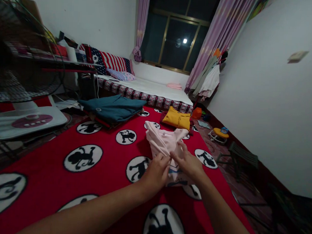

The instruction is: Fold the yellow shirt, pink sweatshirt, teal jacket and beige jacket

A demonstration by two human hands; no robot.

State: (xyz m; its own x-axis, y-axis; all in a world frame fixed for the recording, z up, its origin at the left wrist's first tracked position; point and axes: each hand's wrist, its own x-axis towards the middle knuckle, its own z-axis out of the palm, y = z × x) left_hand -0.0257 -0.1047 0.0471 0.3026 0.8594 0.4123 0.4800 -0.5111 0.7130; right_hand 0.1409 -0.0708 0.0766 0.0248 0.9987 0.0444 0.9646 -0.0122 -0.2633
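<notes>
A pale pink shirt (163, 138) with dark and blue print near its lower end lies folded narrow on the red blanket (104, 173). My left hand (157, 168) is closed on the shirt's left side, its fingertips pinching the cloth near the middle. On the right side of the shirt rests my right hand (188, 162), thumb and fingers apart and touching the fabric. Part of the shirt's lower half is hidden behind both hands. Just beyond it sits a folded yellow garment (177, 118) on top of a dark red one.
A pile topped by a teal garment (115, 108) lies at the blanket's far left. A fan (29, 115) stands at the left, near a cluttered desk. Behind are a bed (149, 85) and a window. Stools (218, 133) line the right wall.
</notes>
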